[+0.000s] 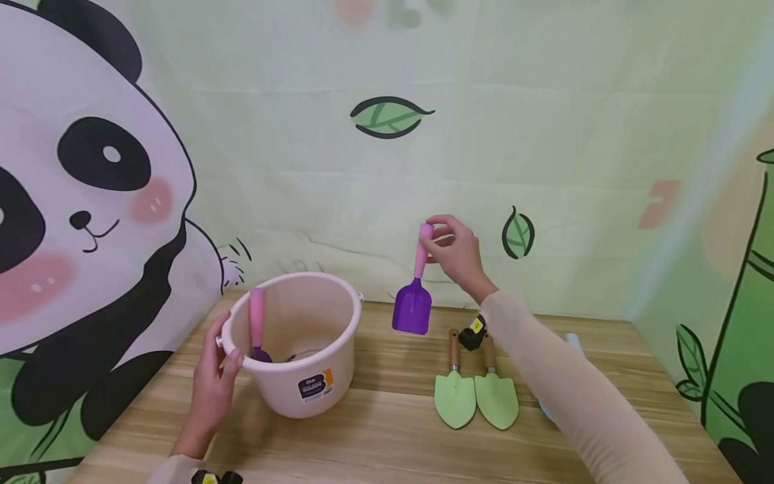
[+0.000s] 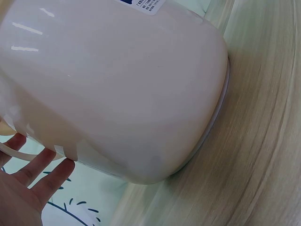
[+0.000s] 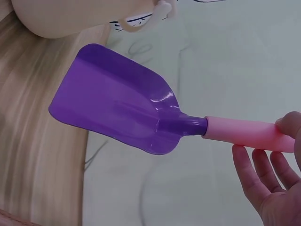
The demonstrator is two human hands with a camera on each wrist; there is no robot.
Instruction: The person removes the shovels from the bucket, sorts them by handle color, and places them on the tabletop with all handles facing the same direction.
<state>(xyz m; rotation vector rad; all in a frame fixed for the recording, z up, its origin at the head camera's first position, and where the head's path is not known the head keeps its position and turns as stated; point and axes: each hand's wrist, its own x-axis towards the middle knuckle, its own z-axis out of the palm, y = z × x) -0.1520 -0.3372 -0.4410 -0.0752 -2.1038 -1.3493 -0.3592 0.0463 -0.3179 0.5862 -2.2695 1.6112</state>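
A purple toy shovel (image 1: 413, 308) with a pink handle hangs blade down above the table, right of the bucket. My right hand (image 1: 457, 252) pinches it near the top of the handle; the right wrist view shows thumb and fingertips on the pink handle (image 3: 244, 132). The pale pink bucket (image 1: 305, 396) stands upright, tilted slightly in view. My left hand (image 1: 213, 380) holds its left rim, thumb in front, by the handle joint. Inside leans a second pink-handled shovel (image 1: 256, 323), its purple blade mostly hidden by the rim.
Two green trowels (image 1: 455, 400) with wooden handles lie side by side on the wooden table (image 1: 387, 437). A light blue tool (image 1: 574, 343) lies farther right, mostly hidden by my right sleeve. A printed panda backdrop (image 1: 387, 202) rises behind the table.
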